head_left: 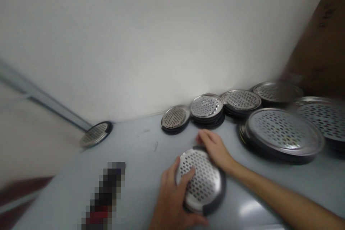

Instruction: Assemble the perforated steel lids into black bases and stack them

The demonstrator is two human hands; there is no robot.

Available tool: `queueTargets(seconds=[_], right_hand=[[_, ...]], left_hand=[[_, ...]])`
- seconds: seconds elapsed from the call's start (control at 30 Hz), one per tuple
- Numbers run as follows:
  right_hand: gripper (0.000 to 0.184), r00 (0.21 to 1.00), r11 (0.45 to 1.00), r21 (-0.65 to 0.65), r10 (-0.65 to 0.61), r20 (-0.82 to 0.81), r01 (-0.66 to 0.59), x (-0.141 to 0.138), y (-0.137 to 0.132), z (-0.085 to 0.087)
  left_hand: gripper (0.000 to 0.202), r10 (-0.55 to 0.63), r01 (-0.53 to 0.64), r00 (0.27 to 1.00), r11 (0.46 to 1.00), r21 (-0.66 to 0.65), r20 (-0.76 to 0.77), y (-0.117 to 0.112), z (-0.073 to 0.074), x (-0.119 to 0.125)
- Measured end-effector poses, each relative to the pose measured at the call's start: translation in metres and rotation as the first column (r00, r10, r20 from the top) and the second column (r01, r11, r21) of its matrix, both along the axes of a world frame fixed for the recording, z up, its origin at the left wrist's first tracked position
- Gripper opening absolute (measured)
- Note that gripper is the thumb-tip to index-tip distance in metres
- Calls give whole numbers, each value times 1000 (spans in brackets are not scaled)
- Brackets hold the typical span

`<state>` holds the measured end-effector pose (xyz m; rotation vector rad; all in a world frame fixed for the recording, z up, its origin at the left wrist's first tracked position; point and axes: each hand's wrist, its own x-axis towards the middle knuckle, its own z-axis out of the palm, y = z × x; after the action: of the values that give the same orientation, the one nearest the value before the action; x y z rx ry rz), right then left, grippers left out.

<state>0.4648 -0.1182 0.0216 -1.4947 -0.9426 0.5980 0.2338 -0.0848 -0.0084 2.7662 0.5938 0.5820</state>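
A round metal grater (206,176) with rows of holes and a black edge band is tilted above the grey table. My left hand (175,194) grips it from the near left, thumb over the holed face and the other fingers around the edge. At the far right of the rim, my right hand (214,147) presses against the black band with its fingers curled together. Its fingertips are partly hidden and slightly blurred. Behind my hands, a similar grater (175,118) lies beside a stack of small graters (207,106).
Along the wall stand more stacks of graters (242,100), with larger ones (285,131) to the right. One grater (95,134) lies at the far left by the wall corner. A pixelated dark object (105,194) is at the front left. Brown cardboard (323,50) rises at the right.
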Motion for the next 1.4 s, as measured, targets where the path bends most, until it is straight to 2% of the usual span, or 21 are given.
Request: queueTargets(seconds=[0.1,0.17,0.23,0.3,0.37,0.43,0.53,0.6,0.7,0.9,1.0,1.1,1.13,1.17,1.2,1.27,1.33,1.4], right_hand=[[43,1000,1000,-19,-11,-3,11,2,0,2],[38,999,999,-37,22,34,-21,2,-1,5],[32,996,997,-52,57,72,-53,1,-2,7],[29,993,996,-60,72,98,-66,0,-3,9],[29,991,996,-62,70,113,-63,-1,-4,10],[29,990,996,-64,66,122,-59,-1,-5,10],[30,987,995,-72,76,141,-67,0,-5,9],[31,985,995,-71,75,157,-65,1,-5,9],[30,984,996,-62,70,164,-60,2,-5,10],[29,979,997,-55,61,196,-51,7,-6,14],[26,977,998,-37,64,203,-57,9,-7,18],[19,981,993,11,112,158,-115,8,-8,23],[21,983,988,32,145,116,-150,7,-9,25],[24,980,980,52,191,60,-194,6,-10,27],[27,970,967,71,244,-6,-243,5,-11,29],[28,930,938,97,344,-131,-333,3,-14,32],[28,897,917,80,398,-191,-390,1,-15,33],[27,897,918,39,395,-200,-395,0,-15,32]], left_hand=[[116,-41,41,999,998,-40,2,1,-2,-3],[110,-63,62,998,993,-100,-5,12,4,-9],[81,8,-10,1000,987,-158,-14,31,20,-15],[44,156,-156,988,971,-178,-16,60,42,-18],[30,186,-197,979,966,-170,-77,92,61,-16],[28,230,-252,961,957,-144,-155,123,74,-10],[33,219,-284,912,947,-149,-346,155,77,3],[31,202,-300,871,941,-159,-448,166,76,12],[24,182,-311,838,934,-177,-515,174,77,25],[19,71,-308,795,903,-299,-603,177,93,48],[16,34,-287,842,874,-392,-539,164,101,62],[15,28,-229,926,835,-501,-376,134,106,78],[18,29,-197,955,806,-558,-295,120,107,82],[20,29,-126,988,734,-667,-155,106,106,86],[21,28,-47,999,665,-745,-38,93,104,89],[22,93,50,988,572,-819,125,70,100,92],[25,138,72,977,510,-857,164,60,95,90],[29,132,42,984,482,-875,120,67,93,82]])
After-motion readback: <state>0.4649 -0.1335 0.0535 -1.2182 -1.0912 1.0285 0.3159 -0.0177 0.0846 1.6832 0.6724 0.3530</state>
